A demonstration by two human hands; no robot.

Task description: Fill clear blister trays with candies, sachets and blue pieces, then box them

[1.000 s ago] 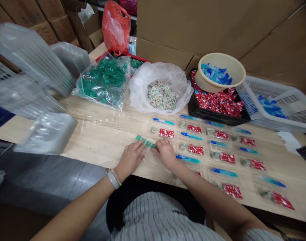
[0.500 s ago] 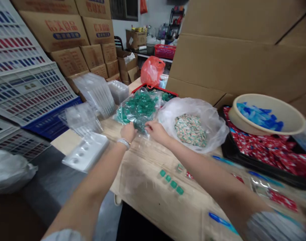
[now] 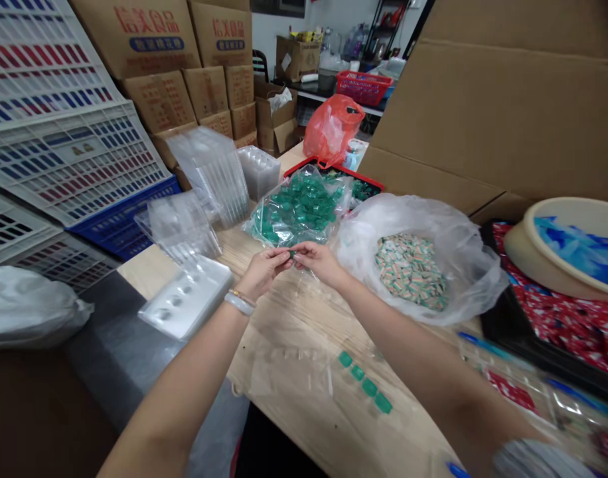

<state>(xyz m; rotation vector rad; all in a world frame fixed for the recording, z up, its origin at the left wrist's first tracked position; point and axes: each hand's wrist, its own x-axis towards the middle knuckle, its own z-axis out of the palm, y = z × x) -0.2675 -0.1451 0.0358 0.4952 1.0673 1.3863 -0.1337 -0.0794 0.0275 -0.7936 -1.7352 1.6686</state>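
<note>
My left hand (image 3: pixel 265 271) and my right hand (image 3: pixel 320 261) meet at the near edge of a clear plastic bag (image 3: pixel 344 187) of green pieces (image 3: pixel 304 202). A small dark green piece (image 3: pixel 291 253) is pinched between the fingertips of both; its exact shape is too small to tell. Below the hands, a clear plastic blister tray (image 3: pixel 289 372) lies on the wooden table, with several green pieces (image 3: pixel 368 387) in a row at its right side. Right of my right hand stands an open white plastic bag (image 3: pixel 466 265) holding many small printed packets (image 3: pixel 408 272).
Stacked clear trays (image 3: pixel 204 172) and a white-looking tray stack (image 3: pixel 184 299) stand left. A cream basin (image 3: pixel 523 255) of blue pieces rests over a black tray (image 3: pixel 508 318) of red packets at right. Crates (image 3: pixel 79 153), cartons (image 3: pixel 154 99) and a cardboard sheet (image 3: pixel 483 119) surround the table.
Both hands have drawn back from the bag of green pieces and come together, now with a small green piece between the fingertips. The camera view has shifted, so the surroundings sit differently.
</note>
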